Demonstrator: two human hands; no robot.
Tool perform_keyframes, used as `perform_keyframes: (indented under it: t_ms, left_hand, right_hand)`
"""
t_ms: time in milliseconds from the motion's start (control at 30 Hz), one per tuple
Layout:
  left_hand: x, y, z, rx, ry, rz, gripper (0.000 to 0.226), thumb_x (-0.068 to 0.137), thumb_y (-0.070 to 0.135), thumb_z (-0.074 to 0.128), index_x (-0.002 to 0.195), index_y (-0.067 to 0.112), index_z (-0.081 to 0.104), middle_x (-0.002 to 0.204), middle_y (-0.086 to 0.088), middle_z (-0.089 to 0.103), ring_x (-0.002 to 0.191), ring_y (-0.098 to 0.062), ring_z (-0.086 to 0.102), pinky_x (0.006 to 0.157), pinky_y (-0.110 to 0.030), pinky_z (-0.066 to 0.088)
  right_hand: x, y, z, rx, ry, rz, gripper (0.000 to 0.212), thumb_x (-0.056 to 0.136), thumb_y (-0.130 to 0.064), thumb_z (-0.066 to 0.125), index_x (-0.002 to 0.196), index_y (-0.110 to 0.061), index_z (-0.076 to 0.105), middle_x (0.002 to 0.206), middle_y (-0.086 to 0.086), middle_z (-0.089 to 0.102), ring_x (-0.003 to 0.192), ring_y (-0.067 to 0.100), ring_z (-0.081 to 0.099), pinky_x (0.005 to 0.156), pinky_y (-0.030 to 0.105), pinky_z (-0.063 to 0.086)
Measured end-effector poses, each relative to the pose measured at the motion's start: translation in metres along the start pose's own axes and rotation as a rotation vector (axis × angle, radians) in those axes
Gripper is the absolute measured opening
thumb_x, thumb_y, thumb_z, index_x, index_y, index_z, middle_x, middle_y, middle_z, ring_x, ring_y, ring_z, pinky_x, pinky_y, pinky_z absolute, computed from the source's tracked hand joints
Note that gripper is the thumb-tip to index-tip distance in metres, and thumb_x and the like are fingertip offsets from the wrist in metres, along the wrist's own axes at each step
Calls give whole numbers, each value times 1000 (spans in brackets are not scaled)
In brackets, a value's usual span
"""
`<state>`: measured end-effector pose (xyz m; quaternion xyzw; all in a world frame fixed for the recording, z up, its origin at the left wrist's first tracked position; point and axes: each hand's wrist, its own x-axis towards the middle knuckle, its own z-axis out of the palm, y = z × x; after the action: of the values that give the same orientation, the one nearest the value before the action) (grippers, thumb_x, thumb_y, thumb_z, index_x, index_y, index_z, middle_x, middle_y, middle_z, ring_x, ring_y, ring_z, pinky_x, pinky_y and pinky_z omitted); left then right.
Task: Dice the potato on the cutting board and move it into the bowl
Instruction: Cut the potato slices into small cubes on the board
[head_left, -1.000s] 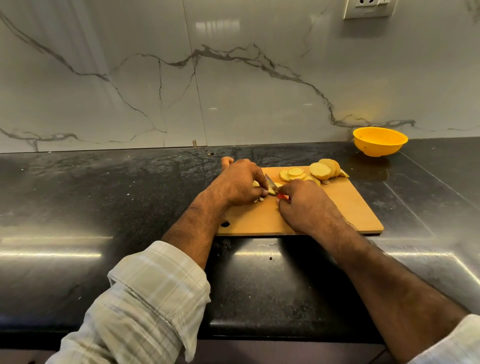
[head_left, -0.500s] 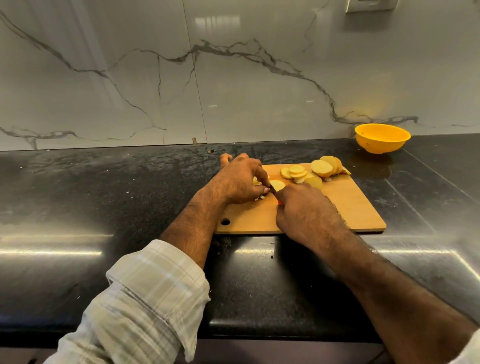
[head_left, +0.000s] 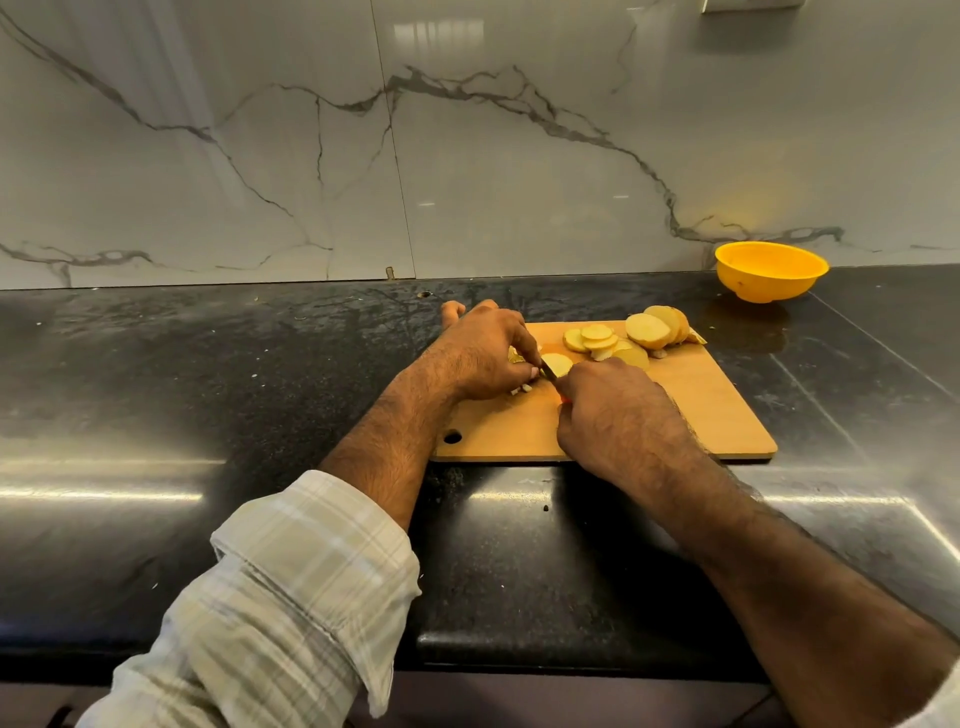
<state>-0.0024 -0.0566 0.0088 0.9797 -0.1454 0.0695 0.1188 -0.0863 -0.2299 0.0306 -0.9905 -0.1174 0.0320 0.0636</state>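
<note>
Potato slices (head_left: 626, 338) lie heaped at the far edge of the cutting board (head_left: 701, 415) on the dark surface (head_left: 208, 389). I see my left hand (head_left: 483, 358) with its grip curled down on a slice (head_left: 557, 364) near the board's middle, small cut bits beside its fingertips. My right hand (head_left: 618, 415) grips a knife (head_left: 550, 375), blade against that slice. Well apart to the right, the yellow bowl (head_left: 771, 273) sits by the marble wall (head_left: 467, 156).
</note>
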Motion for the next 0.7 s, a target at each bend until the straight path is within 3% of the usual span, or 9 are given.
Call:
perform_keyframes:
  t_ms: [167, 400, 533, 700]
  left_hand:
    - [-1, 3, 0, 9, -14, -6, 9, 93, 46, 74, 100, 42, 79, 130, 21, 59, 134, -12, 39, 118, -61, 14]
    - [-2, 3, 2, -17, 4, -13, 12, 92, 50, 74, 99, 41, 77, 118, 24, 56, 131, -12, 39, 118, -61, 13]
    - [-3, 9, 5, -53, 40, -30, 26, 88, 62, 74, 95, 36, 76, 113, 21, 61, 132, -13, 42, 116, -59, 16]
    - [-3, 27, 13, 40, 90, -39, 54, 80, 86, 59, 89, 34, 71, 101, 18, 67, 123, -13, 52, 116, -66, 17]
  right_hand:
    - [5, -6, -1, -81, 3, -47, 33, 97, -26, 68, 129, -21, 62, 123, 4, 62, 102, 21, 56, 86, 37, 54]
    - [14, 35, 6, 266, 185, -20, 40, 98, -38, 67, 137, -29, 68, 126, -2, 70, 108, 17, 62, 93, 37, 57]
    - [14, 56, 0, 298, 283, 19, 40, 98, -38, 69, 137, -32, 68, 118, 1, 74, 93, 15, 60, 75, 30, 53]
    - [18, 62, -3, 188, 199, 85, 42, 95, -40, 71, 136, -35, 68, 121, -2, 72, 100, 17, 64, 84, 38, 63]
